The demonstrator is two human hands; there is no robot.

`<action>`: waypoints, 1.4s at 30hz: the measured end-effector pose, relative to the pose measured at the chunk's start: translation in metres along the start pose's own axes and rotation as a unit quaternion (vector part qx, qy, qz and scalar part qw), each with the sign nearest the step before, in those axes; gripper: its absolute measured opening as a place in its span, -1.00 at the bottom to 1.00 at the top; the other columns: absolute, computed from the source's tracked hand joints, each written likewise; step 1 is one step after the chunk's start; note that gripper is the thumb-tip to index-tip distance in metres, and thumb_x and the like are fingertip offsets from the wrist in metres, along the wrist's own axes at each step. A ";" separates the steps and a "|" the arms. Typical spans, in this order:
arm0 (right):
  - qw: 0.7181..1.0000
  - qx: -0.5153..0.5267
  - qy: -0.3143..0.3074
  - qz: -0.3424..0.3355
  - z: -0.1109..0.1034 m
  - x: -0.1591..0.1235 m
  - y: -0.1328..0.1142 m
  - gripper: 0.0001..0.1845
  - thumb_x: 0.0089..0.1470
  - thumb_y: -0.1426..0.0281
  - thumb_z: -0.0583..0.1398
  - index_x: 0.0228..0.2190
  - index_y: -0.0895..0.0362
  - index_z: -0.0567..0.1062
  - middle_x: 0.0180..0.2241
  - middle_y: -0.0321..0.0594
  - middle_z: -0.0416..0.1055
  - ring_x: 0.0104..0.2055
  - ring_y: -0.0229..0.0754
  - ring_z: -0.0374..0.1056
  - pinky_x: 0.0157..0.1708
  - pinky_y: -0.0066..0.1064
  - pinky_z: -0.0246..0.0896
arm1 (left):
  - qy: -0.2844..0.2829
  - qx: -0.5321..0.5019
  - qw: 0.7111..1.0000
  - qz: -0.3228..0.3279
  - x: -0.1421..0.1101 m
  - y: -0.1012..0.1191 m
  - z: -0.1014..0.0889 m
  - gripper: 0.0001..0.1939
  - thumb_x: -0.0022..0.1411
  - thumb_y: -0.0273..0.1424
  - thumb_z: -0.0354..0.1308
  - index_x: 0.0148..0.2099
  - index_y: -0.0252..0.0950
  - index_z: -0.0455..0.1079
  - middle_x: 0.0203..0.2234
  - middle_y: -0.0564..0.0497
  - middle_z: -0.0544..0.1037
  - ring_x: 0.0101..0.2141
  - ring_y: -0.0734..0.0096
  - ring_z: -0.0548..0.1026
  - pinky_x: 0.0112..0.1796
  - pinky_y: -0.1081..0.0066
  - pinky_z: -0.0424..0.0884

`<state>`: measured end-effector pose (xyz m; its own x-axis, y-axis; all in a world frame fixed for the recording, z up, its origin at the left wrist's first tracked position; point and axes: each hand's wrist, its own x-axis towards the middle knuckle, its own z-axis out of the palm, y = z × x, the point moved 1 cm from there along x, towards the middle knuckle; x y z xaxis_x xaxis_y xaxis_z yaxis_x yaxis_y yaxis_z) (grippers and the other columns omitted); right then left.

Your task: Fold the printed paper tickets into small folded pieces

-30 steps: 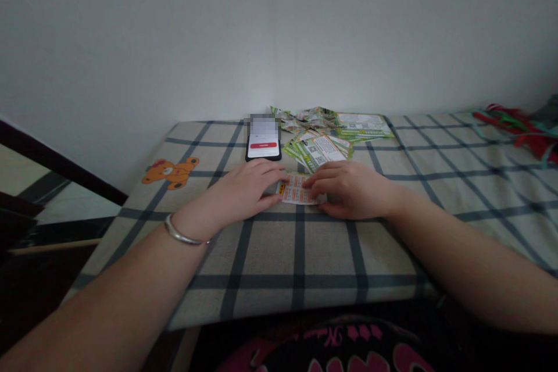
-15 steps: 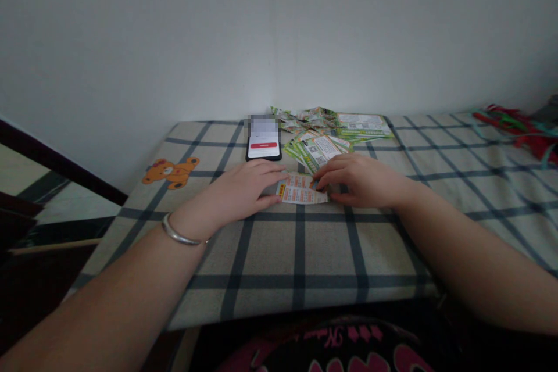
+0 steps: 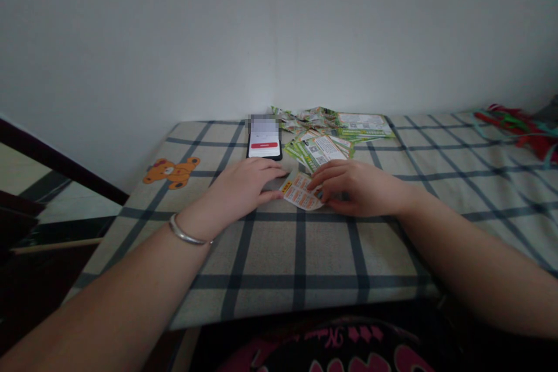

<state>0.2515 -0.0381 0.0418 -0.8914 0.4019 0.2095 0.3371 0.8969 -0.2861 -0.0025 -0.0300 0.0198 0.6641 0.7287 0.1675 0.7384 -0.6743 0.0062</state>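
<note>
A small printed paper slip (image 3: 300, 190) with orange-and-white blocks and a yellow strip lies between my hands on the checked tablecloth. It sits at a slant, its near edge curved. My right hand (image 3: 360, 187) has curled fingers on the slip's right side, and part of the slip is hidden under them. At the left end, my left hand (image 3: 244, 186) rests with fingers stretched out and thumb apart, the tips at the slip's edge. Just beyond, green-and-white leaflets (image 3: 320, 151) overlap in a fan. A phone (image 3: 264, 150) with a lit screen lies beyond my left hand.
Crumpled green papers (image 3: 307, 119) and more flat leaflets (image 3: 366, 125) lie along the wall. A bear-shaped cutout (image 3: 171, 172) is on the left of the tablecloth (image 3: 270, 267). Red and green cloth or cords (image 3: 518, 128) are heaped at the far right.
My right hand moved off the slip to the right, then came back a little nearer me. The slip has turned from nearly straight to slanted, with its right end towards me. My left hand barely moved.
</note>
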 end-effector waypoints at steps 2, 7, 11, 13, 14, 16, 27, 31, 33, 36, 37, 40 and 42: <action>1.000 0.004 -0.010 0.006 0.001 0.000 -0.003 -0.77 0.01 0.56 0.16 -0.30 0.10 0.55 -0.09 -0.22 0.53 0.01 -0.15 0.38 0.04 -0.28 0.27 | 0.002 0.002 1.000 0.010 0.001 0.000 -0.001 -0.65 0.33 -0.23 0.11 0.09 -0.24 0.44 0.06 -0.07 0.51 0.05 0.17 0.45 0.07 0.16 0.35; 0.995 -0.020 -0.038 0.093 0.003 -0.001 -0.006 -0.73 -0.01 0.52 0.14 -0.26 0.07 0.55 -0.22 -0.24 0.56 -0.20 -0.18 0.45 -0.20 -0.37 0.29 | 0.009 -0.020 0.999 0.033 0.001 0.002 -0.003 -0.70 0.32 -0.30 0.10 0.03 -0.26 0.48 0.02 -0.05 0.55 0.03 0.17 0.46 0.06 0.15 0.36; 0.985 -0.031 -0.015 0.170 0.002 -0.003 -0.006 -0.72 0.01 0.43 0.15 -0.22 0.05 0.58 -0.35 -0.27 0.56 -0.37 -0.24 0.42 -0.36 -0.43 0.20 | 0.019 -0.033 0.998 0.041 0.001 0.003 -0.003 -0.72 0.31 -0.33 0.08 0.00 -0.25 0.49 0.00 -0.02 0.55 0.01 0.19 0.46 0.06 0.15 0.36; 0.982 -0.030 -0.006 0.185 0.001 -0.003 -0.006 -0.72 0.01 0.42 0.15 -0.23 0.06 0.59 -0.39 -0.27 0.55 -0.44 -0.27 0.38 -0.40 -0.44 0.16 | 0.021 -0.035 0.998 0.041 0.000 0.004 -0.003 -0.72 0.30 -0.32 0.09 0.00 -0.24 0.49 0.00 -0.02 0.55 0.00 0.20 0.47 0.05 0.16 0.36; 0.981 -0.029 -0.004 0.191 0.000 -0.003 -0.006 -0.71 0.01 0.42 0.15 -0.23 0.07 0.60 -0.40 -0.26 0.54 -0.46 -0.28 0.36 -0.42 -0.44 0.14 | 0.021 -0.035 0.998 0.040 0.000 0.004 -0.003 -0.72 0.30 -0.32 0.10 0.01 -0.24 0.49 0.00 -0.03 0.55 0.00 0.20 0.47 0.04 0.16 0.37; 0.979 -0.025 -0.004 0.200 0.000 -0.003 -0.006 -0.71 0.00 0.41 0.14 -0.24 0.09 0.60 -0.41 -0.25 0.53 -0.47 -0.28 0.34 -0.43 -0.44 0.13 | 0.023 -0.036 0.998 0.034 0.000 0.004 -0.003 -0.71 0.29 -0.30 0.12 0.00 -0.25 0.49 -0.01 -0.04 0.56 -0.01 0.18 0.48 0.02 0.16 0.38; 0.991 0.005 -0.030 0.133 0.000 -0.002 -0.007 -0.63 -0.03 0.48 0.14 -0.17 0.06 0.59 -0.31 -0.23 0.56 -0.33 -0.22 0.41 -0.33 -0.41 0.22 | 0.041 -0.082 0.996 -0.002 0.003 0.007 -0.002 -0.82 0.30 -0.30 0.16 -0.18 -0.27 0.52 -0.14 -0.04 0.59 -0.09 0.23 0.50 -0.04 0.19 0.39; 0.993 0.024 -0.035 0.109 0.002 -0.001 -0.007 -0.60 -0.05 0.51 0.14 -0.16 0.07 0.59 -0.29 -0.23 0.56 -0.30 -0.21 0.42 -0.29 -0.40 0.24 | 0.043 -0.088 0.995 -0.007 0.003 0.008 -0.001 -0.83 0.29 -0.30 0.17 -0.20 -0.27 0.52 -0.15 -0.03 0.60 -0.11 0.24 0.51 -0.05 0.21 0.40; 0.995 0.029 -0.034 0.087 0.004 0.000 -0.007 -0.61 -0.05 0.52 0.14 -0.17 0.07 0.59 -0.29 -0.23 0.55 -0.28 -0.21 0.42 -0.26 -0.39 0.25 | 0.045 -0.092 0.995 -0.003 0.003 0.008 0.001 -0.85 0.28 -0.33 0.17 -0.20 -0.26 0.52 -0.16 -0.03 0.60 -0.11 0.24 0.51 -0.05 0.21 0.40; 0.996 0.037 -0.025 0.072 0.006 0.001 -0.007 -0.64 -0.03 0.52 0.14 -0.19 0.07 0.59 -0.31 -0.25 0.55 -0.30 -0.23 0.43 -0.28 -0.41 0.24 | 0.046 -0.111 0.993 -0.011 0.003 0.009 0.003 -0.86 0.28 -0.35 0.17 -0.18 -0.26 0.52 -0.18 -0.02 0.60 -0.11 0.25 0.51 -0.06 0.22 0.40; 0.996 0.041 -0.020 0.075 0.006 0.001 -0.007 -0.66 -0.01 0.51 0.13 -0.20 0.07 0.59 -0.32 -0.26 0.55 -0.32 -0.24 0.43 -0.31 -0.42 0.23 | 0.046 -0.121 0.991 -0.019 0.003 0.010 0.003 -0.86 0.27 -0.35 0.18 -0.17 -0.26 0.51 -0.19 -0.02 0.60 -0.12 0.25 0.51 -0.07 0.22 0.41; 0.995 0.046 0.000 0.090 0.007 0.000 -0.007 -0.73 0.07 0.46 0.13 -0.22 0.08 0.58 -0.33 -0.26 0.56 -0.36 -0.27 0.42 -0.36 -0.45 0.21 | 0.045 -0.141 0.988 -0.043 0.004 0.012 0.003 -0.85 0.26 -0.33 0.19 -0.17 -0.25 0.51 -0.23 -0.01 0.60 -0.16 0.26 0.52 -0.11 0.24 0.41; 0.994 0.045 0.014 0.099 0.008 0.000 -0.007 -0.75 0.10 0.44 0.14 -0.21 0.10 0.57 -0.33 -0.25 0.56 -0.35 -0.27 0.42 -0.36 -0.45 0.20 | 0.047 -0.143 0.987 -0.051 0.004 0.014 0.002 -0.86 0.26 -0.33 0.18 -0.17 -0.24 0.51 -0.24 0.00 0.60 -0.18 0.26 0.52 -0.14 0.25 0.41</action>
<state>0.2469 -0.0457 0.0361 -0.8010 0.5753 0.1655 0.4759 0.7797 -0.4069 0.0102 -0.0363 0.0181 0.5643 0.7891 0.2427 0.7282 -0.6142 0.3041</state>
